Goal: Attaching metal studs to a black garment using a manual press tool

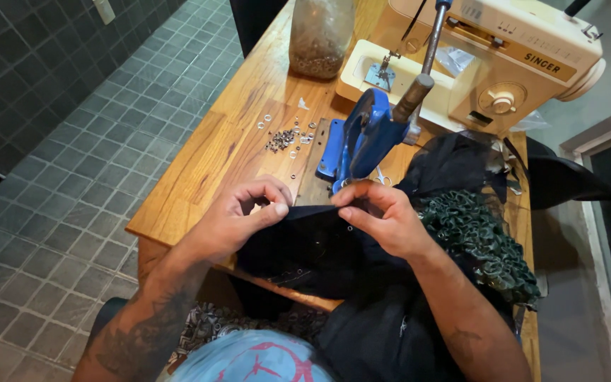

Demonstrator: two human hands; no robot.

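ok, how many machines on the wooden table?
2. A blue hand-lever eyelet press stands mid-table just beyond both hands, and a cream sewing machine sits behind it at the far right. Black fabric may hide others.

The black cloth (305, 247) looks matt and soft. The wooden table (206, 163) has a smooth, slightly shiny finish. The eyelets (284, 138) are bright metal (small, glossy). The blue press (362, 138) is painted metal; the sewing machine (503, 56) is smooth cream plastic.
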